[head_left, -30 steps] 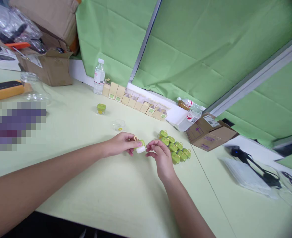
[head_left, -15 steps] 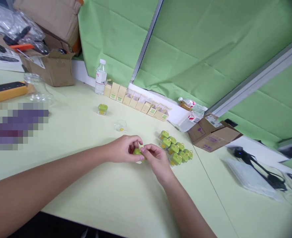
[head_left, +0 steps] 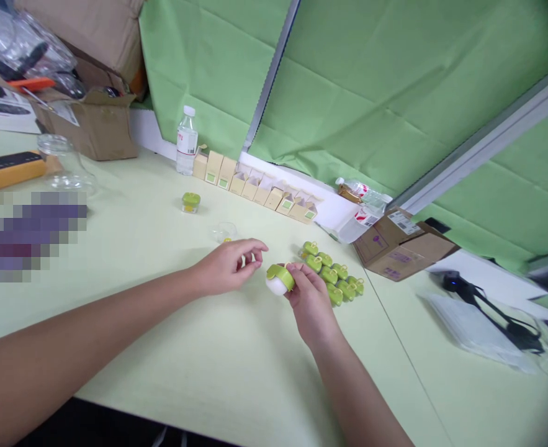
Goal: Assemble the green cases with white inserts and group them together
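Observation:
My right hand (head_left: 311, 298) grips a green lid (head_left: 282, 276) between thumb and fingers. Its rounded white underside faces left and down, and a small pale loop shows near the fingertips. To the left of it, my left hand (head_left: 234, 264) is empty, its fingers slightly bent and apart. Just behind that hand stands a small clear cup (head_left: 226, 232) with a yellow label, partly hidden by the wrist. Farther back on the left sits a small clear container with a green lid (head_left: 190, 202). Several green-lidded containers (head_left: 328, 273) stand grouped beyond my right hand.
Small beige boxes (head_left: 255, 186), some open, line the table's back edge beside a water bottle (head_left: 187, 141). More bottles (head_left: 360, 217) and a cardboard box (head_left: 401, 245) lie at right. A clear jar (head_left: 66, 164) and a yellow-black power strip (head_left: 10, 171) are at left.
My hands have come apart. My left hand let go of the green lid and drew back left; my right hand moved slightly right with the lid, tilting its white underside into view.

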`<action>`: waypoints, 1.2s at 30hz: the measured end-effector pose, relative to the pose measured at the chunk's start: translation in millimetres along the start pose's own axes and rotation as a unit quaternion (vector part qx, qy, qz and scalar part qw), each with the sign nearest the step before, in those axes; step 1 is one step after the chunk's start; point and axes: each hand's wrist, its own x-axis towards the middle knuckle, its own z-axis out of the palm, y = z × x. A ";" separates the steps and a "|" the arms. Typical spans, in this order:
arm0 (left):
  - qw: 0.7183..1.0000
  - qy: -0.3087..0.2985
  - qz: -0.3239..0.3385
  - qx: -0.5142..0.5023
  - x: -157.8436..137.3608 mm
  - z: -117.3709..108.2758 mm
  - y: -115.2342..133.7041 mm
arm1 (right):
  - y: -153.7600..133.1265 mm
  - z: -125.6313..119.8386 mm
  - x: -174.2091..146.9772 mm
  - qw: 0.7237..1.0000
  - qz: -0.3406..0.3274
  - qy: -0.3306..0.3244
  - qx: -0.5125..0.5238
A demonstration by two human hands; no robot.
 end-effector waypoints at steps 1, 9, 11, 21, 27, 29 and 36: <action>0.998 0.048 0.017 0.034 1.9 -4.0 -0.4 | 0.0 -0.4 0.4 1.000 -0.005 0.011 -0.001; 0.966 0.075 -0.175 0.176 12.0 -37.7 -41.2 | 4.4 -2.9 4.3 0.993 -0.083 0.065 -0.050; 0.967 0.048 -0.206 0.143 11.9 -39.3 -50.0 | 5.4 -2.1 4.2 0.986 -0.131 0.071 -0.076; 0.994 -0.078 -0.018 0.073 -4.0 3.9 5.8 | 11.2 1.3 -2.8 0.932 -0.324 0.022 -0.161; 0.997 -0.062 0.004 0.048 -5.8 10.0 15.2 | 17.0 1.9 -2.8 0.912 -0.344 -0.003 -0.225; 0.997 -0.063 0.012 0.048 -5.7 9.1 15.4 | 17.5 2.4 -2.9 0.907 -0.346 -0.011 -0.240; 0.997 -0.056 0.019 0.050 -6.0 9.8 19.5 | 16.8 3.3 -3.6 0.890 -0.366 -0.023 -0.269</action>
